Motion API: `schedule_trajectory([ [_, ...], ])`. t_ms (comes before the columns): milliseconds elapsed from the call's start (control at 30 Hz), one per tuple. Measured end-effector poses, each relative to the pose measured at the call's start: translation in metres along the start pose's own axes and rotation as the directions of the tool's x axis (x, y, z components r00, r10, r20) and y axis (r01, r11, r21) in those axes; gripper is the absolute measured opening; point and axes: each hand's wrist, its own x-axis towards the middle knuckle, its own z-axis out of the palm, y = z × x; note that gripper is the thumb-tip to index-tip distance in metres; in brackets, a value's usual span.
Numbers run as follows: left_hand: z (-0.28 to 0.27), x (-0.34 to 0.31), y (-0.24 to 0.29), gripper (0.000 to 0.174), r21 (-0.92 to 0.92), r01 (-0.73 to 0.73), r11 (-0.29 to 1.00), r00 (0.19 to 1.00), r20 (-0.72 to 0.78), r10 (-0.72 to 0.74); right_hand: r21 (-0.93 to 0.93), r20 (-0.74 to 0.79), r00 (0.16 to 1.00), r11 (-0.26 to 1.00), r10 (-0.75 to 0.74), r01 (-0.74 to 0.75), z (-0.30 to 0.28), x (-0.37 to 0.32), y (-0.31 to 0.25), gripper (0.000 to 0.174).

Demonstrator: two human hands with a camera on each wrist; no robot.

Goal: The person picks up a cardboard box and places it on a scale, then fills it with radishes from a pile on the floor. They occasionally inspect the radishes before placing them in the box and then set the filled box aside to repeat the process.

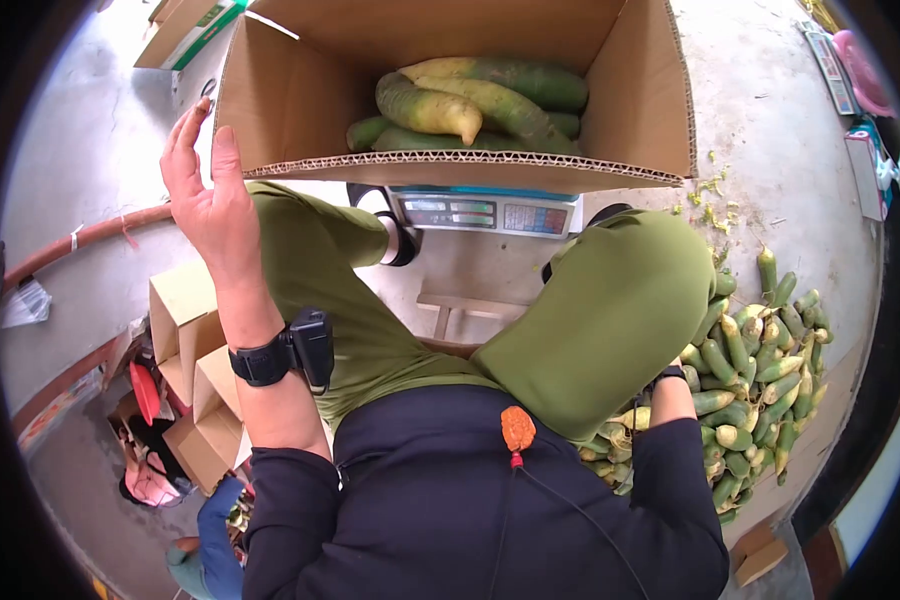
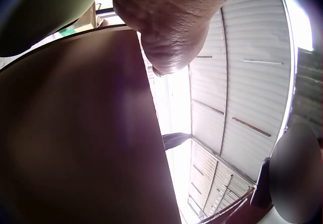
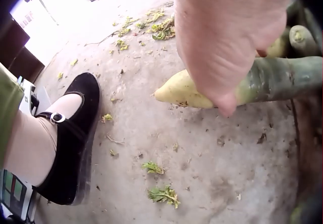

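Observation:
A tall cardboard box holding several green radishes stands before me in the head view. My left hand is at its left front corner, fingers and thumb extended along the side wall. The left wrist view has the heel of that hand beside a dark box panel. Low on my right, my right hand grips a green radish with a pale yellow tip, close over the floor. My bent leg hides this hand in the head view.
A digital scale sits under the box. To the right lies a large heap of green radishes on concrete, with leaf scraps scattered around. Cardboard boxes stand at left, near another person. A black shoe is near the right hand.

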Motion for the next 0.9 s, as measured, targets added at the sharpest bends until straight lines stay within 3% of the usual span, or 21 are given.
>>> schedule_trajectory([
  [33,0.001,0.001,0.000,0.027,-0.017,-0.003,1.000,1.000,-0.008,0.002,0.043,-0.012,1.000,0.999,-0.003,0.004,0.001,-0.001,-0.004,0.041],
  [67,0.001,0.000,0.000,0.027,-0.034,0.017,0.999,1.000,-0.005,-0.018,-0.411,-0.033,0.927,0.851,-0.373,0.328,-0.007,-0.011,-0.035,0.045],
  [100,0.000,-0.001,0.001,0.028,-0.052,0.039,0.998,0.999,0.000,-0.039,-0.172,-0.104,0.938,0.935,-0.331,0.311,-0.017,-0.014,-0.069,0.049],
  [167,0.001,-0.004,-0.005,0.028,-0.119,0.056,0.991,0.998,0.004,-0.056,-0.003,-0.172,0.934,0.948,-0.313,0.317,-0.023,-0.064,-0.181,0.048],
  [200,0.001,-0.005,-0.007,0.029,-0.169,0.074,0.983,0.997,0.012,-0.072,0.042,-0.251,0.932,0.959,-0.262,0.281,-0.016,-0.104,-0.252,0.049],
  [233,0.000,-0.004,-0.010,0.029,-0.088,0.013,0.996,1.000,0.019,-0.011,0.036,-0.254,0.884,0.910,-0.392,0.414,-0.026,-0.115,-0.290,0.050],
  [300,-0.002,-0.005,-0.010,0.029,-0.117,0.023,0.993,1.000,0.021,-0.021,-0.003,-0.329,0.819,0.867,-0.471,0.498,-0.046,-0.128,-0.324,0.049],
  [333,-0.002,-0.005,-0.011,0.029,-0.120,0.037,0.992,0.999,0.024,-0.035,0.089,-0.334,0.706,0.724,-0.625,0.684,-0.043,-0.173,-0.410,0.049],
  [433,-0.004,-0.004,-0.010,0.028,-0.116,0.041,0.992,0.999,0.022,-0.039,0.028,-0.186,0.417,0.419,-0.890,0.908,-0.046,-0.233,-0.520,0.044],
  [467,-0.005,-0.005,-0.010,0.028,-0.115,0.032,0.993,0.999,0.026,-0.029,0.056,-0.125,0.321,0.316,-0.939,0.947,-0.043,-0.249,-0.550,0.041],
  [533,-0.004,-0.004,-0.009,0.028,-0.156,0.040,0.987,0.999,0.013,-0.039,0.090,0.136,0.190,0.203,-0.972,0.975,-0.052,-0.258,-0.605,0.038],
  [600,-0.006,-0.005,-0.012,0.028,-0.155,0.024,0.988,1.000,0.009,-0.023,0.403,0.319,-0.014,0.123,-0.948,0.907,0.038,-0.302,-0.648,0.041],
  [633,-0.005,-0.006,-0.013,0.028,-0.212,0.059,0.975,0.998,0.005,-0.060,0.413,0.304,0.056,0.185,-0.951,0.892,0.065,-0.300,-0.660,0.016],
  [667,-0.006,-0.007,-0.013,0.028,-0.204,0.068,0.977,0.998,0.007,-0.068,0.423,0.289,0.127,0.246,-0.949,0.872,0.089,-0.298,-0.669,0.013],
  [700,-0.006,-0.006,-0.014,0.028,-0.195,0.056,0.979,0.998,0.002,-0.057,0.228,0.374,0.167,0.265,-0.912,0.937,0.118,-0.302,-0.670,0.012],
  [733,-0.006,-0.006,-0.014,0.028,-0.187,0.044,0.981,0.999,-0.003,-0.045,0.022,0.444,0.220,0.257,-0.869,0.966,0.146,-0.304,-0.668,0.030],
  [800,-0.008,-0.007,-0.013,0.028,-0.162,0.041,0.986,0.999,-0.012,-0.043,-0.081,0.706,0.291,0.335,-0.646,0.939,0.192,-0.294,-0.670,0.040],
  [867,-0.009,-0.007,-0.013,0.029,-0.149,0.027,0.988,1.000,-0.010,-0.029,-0.365,0.784,0.368,0.109,-0.501,0.925,0.225,-0.280,-0.667,0.048],
  [900,-0.010,-0.008,-0.014,0.029,-0.147,0.025,0.989,0.999,-0.018,-0.028,-0.378,0.815,0.360,0.054,-0.454,0.924,0.240,-0.260,-0.659,0.049],
])
